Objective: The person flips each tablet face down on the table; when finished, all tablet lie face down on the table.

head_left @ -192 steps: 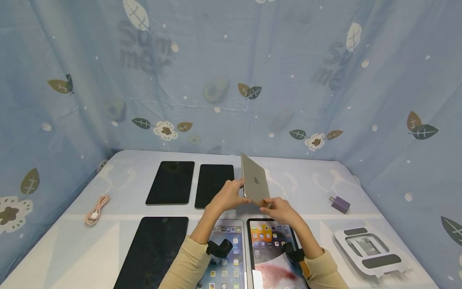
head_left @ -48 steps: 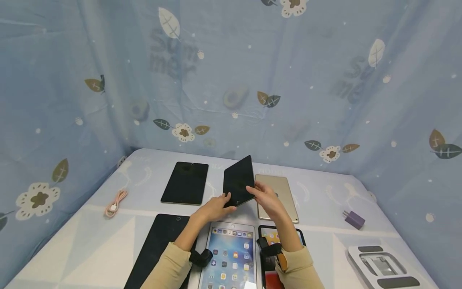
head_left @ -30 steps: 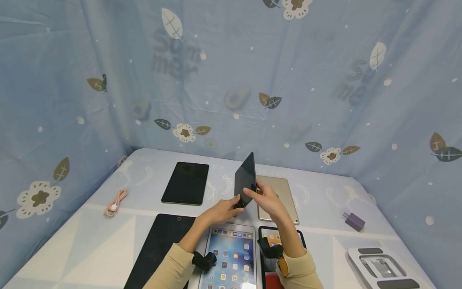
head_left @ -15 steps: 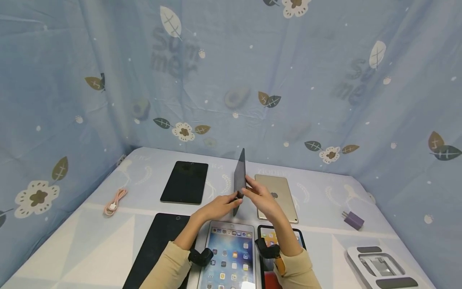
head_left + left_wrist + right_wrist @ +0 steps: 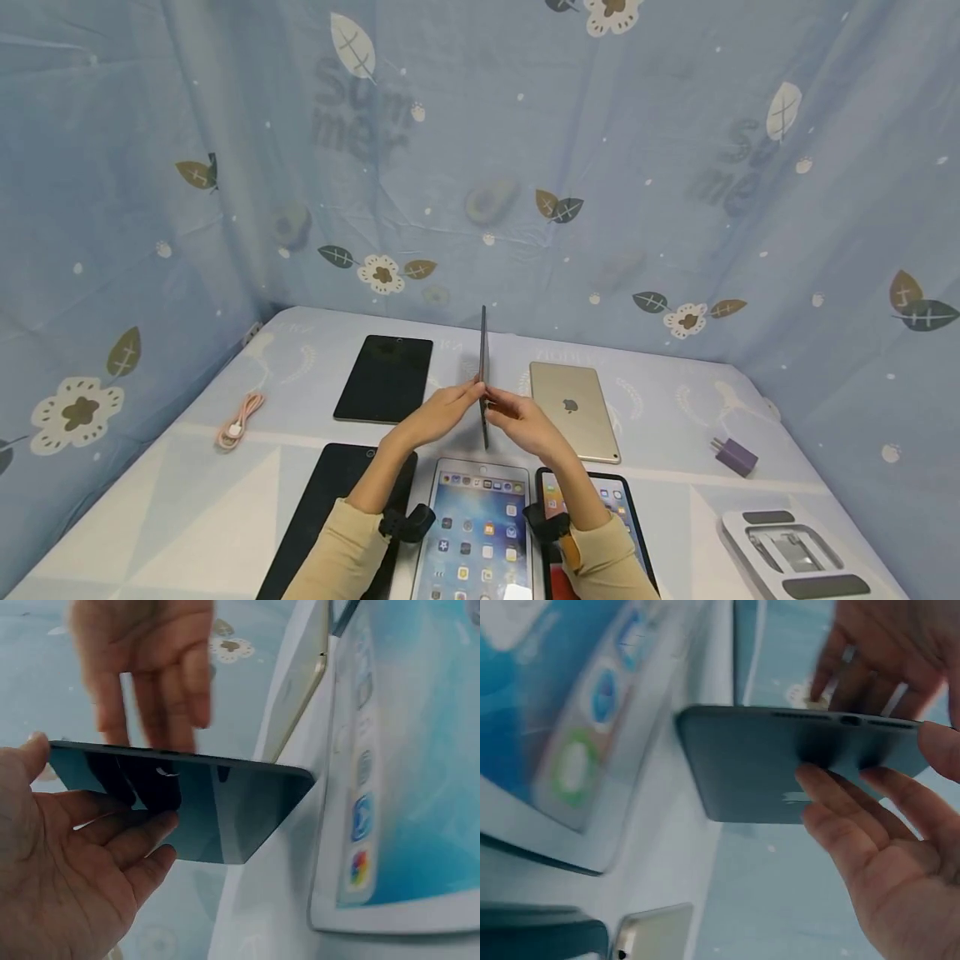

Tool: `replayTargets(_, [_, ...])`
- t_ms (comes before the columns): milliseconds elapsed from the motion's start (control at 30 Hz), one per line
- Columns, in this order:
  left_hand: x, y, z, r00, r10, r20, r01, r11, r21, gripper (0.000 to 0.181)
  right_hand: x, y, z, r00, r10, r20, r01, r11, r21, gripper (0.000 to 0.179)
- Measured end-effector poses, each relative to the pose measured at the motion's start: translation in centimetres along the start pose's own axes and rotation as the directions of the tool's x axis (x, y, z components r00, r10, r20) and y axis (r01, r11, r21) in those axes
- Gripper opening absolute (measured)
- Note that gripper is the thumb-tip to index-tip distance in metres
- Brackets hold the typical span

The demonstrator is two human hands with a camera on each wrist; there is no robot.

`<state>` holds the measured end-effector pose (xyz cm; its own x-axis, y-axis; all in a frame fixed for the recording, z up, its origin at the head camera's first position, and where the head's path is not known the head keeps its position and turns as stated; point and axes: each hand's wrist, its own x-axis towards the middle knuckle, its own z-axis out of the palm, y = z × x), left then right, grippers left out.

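A dark tablet stands upright, almost edge-on to the head view, held between both hands. My left hand has its fingers on the black screen and its thumb at the edge, as the left wrist view shows. On the other side, the fingers of my right hand touch the grey back, with the thumb by the edge. Right of it lies a gold tablet, back up. Below the hands is a white-framed tablet with its screen lit.
A black tablet lies back left, a larger one front left. A lit black-framed tablet is partly under the right forearm. A pink cable lies left; a purple charger plug and a white stand lie right.
Earlier the gold tablet was held up; now it lies on the table. The dark tablet, raised since, has turned from screen showing to edge-on and shifted slightly left.
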<state>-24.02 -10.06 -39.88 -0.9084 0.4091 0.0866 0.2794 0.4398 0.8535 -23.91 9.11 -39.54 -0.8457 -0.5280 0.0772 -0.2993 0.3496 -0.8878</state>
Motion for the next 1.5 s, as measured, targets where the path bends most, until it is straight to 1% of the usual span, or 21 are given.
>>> replayTargets(100, [-0.2,0.1,-0.6,1.000,0.023,-0.013,-0.023,1.000,-0.011,0.060,0.2,0.3,0.5,1.000,-0.003,-0.022,0.002,0.999,-0.040,0.053])
replayTargets(233, [-0.5,0.4,-1.5,0.996,0.086,-0.001,-0.086,0.995,-0.055,0.063,0.3,0.6,0.8,1.000,-0.003,0.015,0.004,0.994,-0.112,0.056])
replayTargets(300, [-0.6,0.4,-1.9,0.995,0.101,0.011,-0.100,0.993,-0.068,0.064,0.4,0.7,0.9,0.999,0.020,0.027,-0.015,0.986,-0.166,0.056])
replayTargets(333, [-0.6,0.4,-2.1,0.994,0.109,0.015,-0.108,0.992,-0.060,0.065,0.4,0.7,0.9,0.999,0.038,0.031,-0.032,0.982,-0.185,0.057])
replayTargets(433, [-0.9,0.2,-2.5,0.994,0.102,0.033,-0.101,0.994,-0.031,0.067,0.3,1.0,1.2,0.996,0.086,0.032,-0.076,0.969,-0.234,0.056])
replayTargets(500, [-1.1,0.1,-2.8,0.994,0.096,0.044,-0.096,0.995,-0.009,0.068,0.3,1.1,1.3,0.994,0.104,0.029,-0.093,0.962,-0.257,0.057])
replayTargets(633, [-1.6,0.1,-3.5,0.993,0.101,0.067,-0.103,0.994,0.025,0.075,0.2,1.3,1.5,0.993,0.116,0.027,-0.105,0.956,-0.273,0.058])
replayTargets(733, [-1.6,0.1,-3.8,0.991,0.113,0.076,-0.117,0.992,0.052,0.078,0.3,1.3,1.5,0.991,0.130,0.028,-0.117,0.951,-0.286,0.059])
replayTargets(800, [-1.7,0.1,-3.9,0.991,0.107,0.075,-0.113,0.991,0.070,0.078,0.4,1.2,1.6,0.990,0.138,0.027,-0.124,0.946,-0.301,0.059])
replayTargets(933, [-1.9,0.0,-4.1,0.995,0.072,0.069,-0.080,0.989,0.125,0.078,0.4,1.1,1.6,0.987,0.162,0.022,-0.146,0.934,-0.325,0.058])
replayTargets(1033, [-1.8,-0.4,-4.1,0.996,0.058,0.071,-0.069,0.984,0.163,0.078,0.3,1.0,1.6,0.984,0.178,0.007,-0.164,0.922,-0.351,0.058])
replayTargets(1133, [-1.6,-0.8,-3.7,0.996,0.034,0.086,-0.050,0.981,0.187,0.077,0.0,1.0,1.6,0.983,0.180,-0.027,-0.175,0.895,-0.411,0.058])
replayTargets(1200, [-1.4,-1.1,-3.4,0.995,0.007,0.100,-0.028,0.978,0.206,0.077,-0.2,1.0,1.5,0.978,0.203,-0.050,-0.204,0.876,-0.436,0.058])
replayTargets(1300, [-1.1,-1.5,-2.8,0.993,-0.018,0.114,-0.008,0.975,0.223,0.077,-0.4,0.8,1.4,0.969,0.234,-0.079,-0.243,0.845,-0.476,0.058])
replayTargets(1367, [-0.9,-1.8,-2.4,0.993,-0.026,0.112,-0.001,0.974,0.227,0.077,-0.4,0.8,1.4,0.964,0.251,-0.089,-0.262,0.830,-0.493,0.059])
replayTargets(1433, [-0.8,-2.1,-2.1,0.994,-0.031,0.107,0.005,0.973,0.231,0.077,-0.4,0.7,1.4,0.964,0.250,-0.095,-0.262,0.812,-0.521,0.059])
replayTargets(1500, [-0.7,-2.4,-1.9,0.994,-0.042,0.101,0.017,0.973,0.232,0.077,-0.3,0.7,1.4,0.963,0.252,-0.097,-0.264,0.803,-0.534,0.059])
